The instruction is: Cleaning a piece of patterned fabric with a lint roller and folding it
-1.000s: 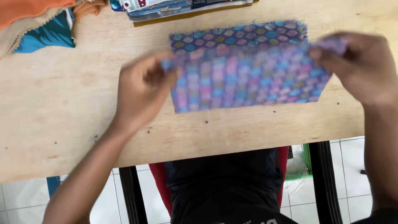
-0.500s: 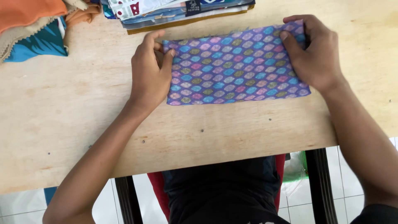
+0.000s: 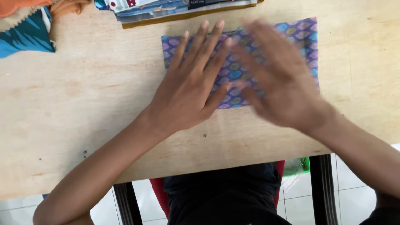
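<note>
Folded cloth [image 3: 306, 39], purple with a blue and pink repeating pattern, lay flat on the wooden table [image 3: 83, 108], toward the far edge and right of centre. Both hands covered most of it; only its far left corner, right end and a strip of near edge showed.

Left hand [image 3: 191, 89] rested palm down on the left half of the cloth, fingers straight and spread, gripping nothing. Fingertips reached the cloth's far edge.

Right hand [image 3: 283, 79] lay over the middle and right part, also open and flat with fingers spread toward the far left. It was smeared by motion blur, so whether the palm actually pressed the cloth or hung just above it could not be told.

Just beyond the cloth, a stack of folded fabrics [image 3: 175, 9] ran off the top of the frame; only its near edges were visible. At the far left corner, a teal cloth [image 3: 25, 35] and an orange cloth [image 3: 62, 5] were likewise cut off.

Below the near table edge: dark shirt, tiled floor, black table legs
</note>
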